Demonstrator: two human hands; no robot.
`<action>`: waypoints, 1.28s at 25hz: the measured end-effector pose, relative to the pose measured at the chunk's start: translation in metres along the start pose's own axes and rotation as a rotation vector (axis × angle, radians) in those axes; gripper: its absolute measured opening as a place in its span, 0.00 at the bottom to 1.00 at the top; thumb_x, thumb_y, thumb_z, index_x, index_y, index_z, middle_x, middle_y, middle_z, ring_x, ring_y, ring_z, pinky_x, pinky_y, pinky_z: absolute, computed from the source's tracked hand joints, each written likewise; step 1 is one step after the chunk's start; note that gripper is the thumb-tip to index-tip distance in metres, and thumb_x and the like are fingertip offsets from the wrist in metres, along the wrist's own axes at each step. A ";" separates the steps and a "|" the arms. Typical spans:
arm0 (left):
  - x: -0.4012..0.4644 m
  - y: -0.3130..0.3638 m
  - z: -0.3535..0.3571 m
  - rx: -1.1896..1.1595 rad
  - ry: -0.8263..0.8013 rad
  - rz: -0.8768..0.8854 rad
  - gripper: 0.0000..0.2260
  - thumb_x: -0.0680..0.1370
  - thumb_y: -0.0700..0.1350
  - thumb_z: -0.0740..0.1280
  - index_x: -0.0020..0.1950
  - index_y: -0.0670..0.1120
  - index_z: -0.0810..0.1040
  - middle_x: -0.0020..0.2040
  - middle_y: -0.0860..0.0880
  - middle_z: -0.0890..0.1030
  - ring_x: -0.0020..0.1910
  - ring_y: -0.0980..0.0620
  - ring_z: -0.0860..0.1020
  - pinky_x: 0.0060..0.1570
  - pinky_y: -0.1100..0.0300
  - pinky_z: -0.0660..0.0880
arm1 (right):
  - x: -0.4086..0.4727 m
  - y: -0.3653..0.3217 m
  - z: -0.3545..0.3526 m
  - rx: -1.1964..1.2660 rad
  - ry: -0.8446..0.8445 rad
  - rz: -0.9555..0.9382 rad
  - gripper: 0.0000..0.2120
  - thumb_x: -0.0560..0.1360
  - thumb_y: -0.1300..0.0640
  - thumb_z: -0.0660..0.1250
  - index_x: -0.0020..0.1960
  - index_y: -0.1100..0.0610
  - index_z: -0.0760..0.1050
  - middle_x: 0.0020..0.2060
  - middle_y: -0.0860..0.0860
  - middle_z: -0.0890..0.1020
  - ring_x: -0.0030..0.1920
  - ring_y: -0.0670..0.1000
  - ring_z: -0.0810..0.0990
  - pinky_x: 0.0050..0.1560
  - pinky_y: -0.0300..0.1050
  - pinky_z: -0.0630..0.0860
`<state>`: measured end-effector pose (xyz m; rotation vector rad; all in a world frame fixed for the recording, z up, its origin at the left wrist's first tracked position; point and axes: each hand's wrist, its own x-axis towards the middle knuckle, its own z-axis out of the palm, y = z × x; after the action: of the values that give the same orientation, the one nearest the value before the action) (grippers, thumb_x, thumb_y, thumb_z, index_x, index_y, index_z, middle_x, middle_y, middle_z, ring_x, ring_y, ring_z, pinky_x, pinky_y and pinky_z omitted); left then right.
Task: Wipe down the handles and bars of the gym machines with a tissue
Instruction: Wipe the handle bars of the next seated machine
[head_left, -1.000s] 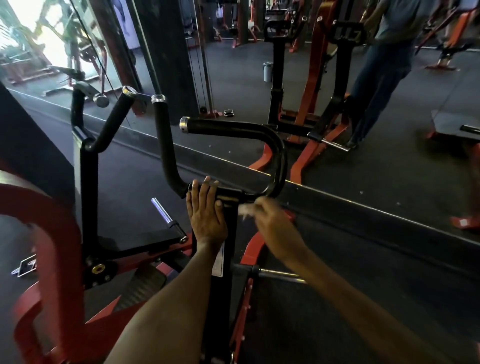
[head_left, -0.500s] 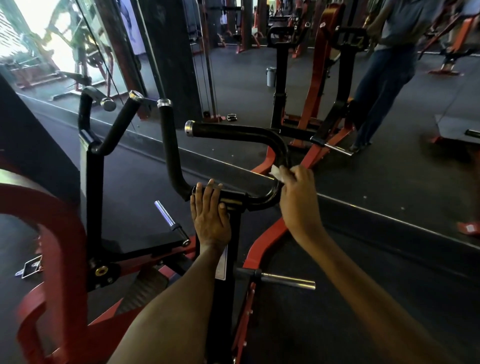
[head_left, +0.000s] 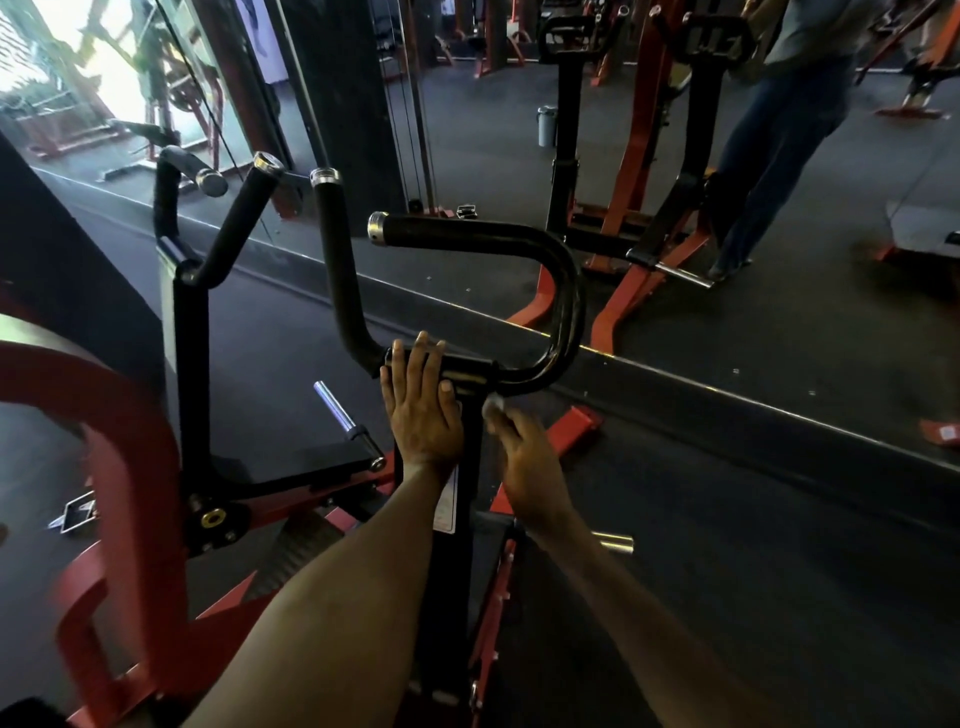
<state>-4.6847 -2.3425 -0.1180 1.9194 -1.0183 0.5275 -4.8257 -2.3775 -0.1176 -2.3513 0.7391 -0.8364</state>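
Item: plate-loaded gym machine, black handle assembly on a red frame.

Left hand: laid flat on the crossbar where the handles meet the black upright post. Fingers are straight and pressed together, thumb alongside, holding nothing. Judged purpose: to steady the assembly against the push of the wiping stroke.

Right hand: fingers curled, pinching a small white tissue at the fingertips. The tissue sits just below the underside of the curved handle, near the bend where it joins the crossbar. The hand is motion-blurred, so whether the tissue is touching the metal cannot be told.

Curved handle: round black tube, glossy on the bend, turning back into a horizontal grip with a matte, finely textured sleeve and a polished metal end cap.

Upright handle: same matte sleeve, metal cap on top, rising from the crossbar's left end.

Second handle pair: forked, further left on its own post, same finish; judged not yet reached in this pass.

Weight pegs: bare chromed cylinders, smooth and reflective.

Surroundings: dark rubber floor, mirror wall with a raised sill, and another person's legs seen by the red machines beyond.
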 end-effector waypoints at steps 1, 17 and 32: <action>0.002 0.001 -0.002 0.008 0.008 0.001 0.22 0.81 0.48 0.48 0.71 0.45 0.70 0.74 0.45 0.67 0.77 0.44 0.55 0.76 0.50 0.44 | -0.011 0.010 0.006 0.082 0.066 0.134 0.21 0.77 0.49 0.55 0.62 0.59 0.75 0.49 0.54 0.78 0.51 0.51 0.75 0.55 0.44 0.71; 0.001 0.004 -0.001 0.012 0.014 0.002 0.20 0.81 0.48 0.48 0.71 0.49 0.67 0.74 0.46 0.67 0.77 0.44 0.55 0.76 0.48 0.45 | 0.068 -0.013 -0.069 1.347 0.039 1.070 0.18 0.74 0.79 0.47 0.43 0.67 0.73 0.36 0.59 0.74 0.35 0.53 0.75 0.27 0.34 0.76; -0.001 -0.001 0.002 0.022 0.029 0.003 0.20 0.81 0.47 0.50 0.71 0.47 0.68 0.74 0.45 0.67 0.77 0.45 0.56 0.76 0.51 0.44 | 0.062 0.002 -0.098 -0.182 0.226 -0.243 0.16 0.79 0.57 0.53 0.60 0.62 0.75 0.53 0.56 0.75 0.54 0.42 0.69 0.55 0.40 0.75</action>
<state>-4.6845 -2.3433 -0.1199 1.9244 -1.0006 0.5680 -4.8524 -2.4476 -0.0293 -2.5728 0.6490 -1.1998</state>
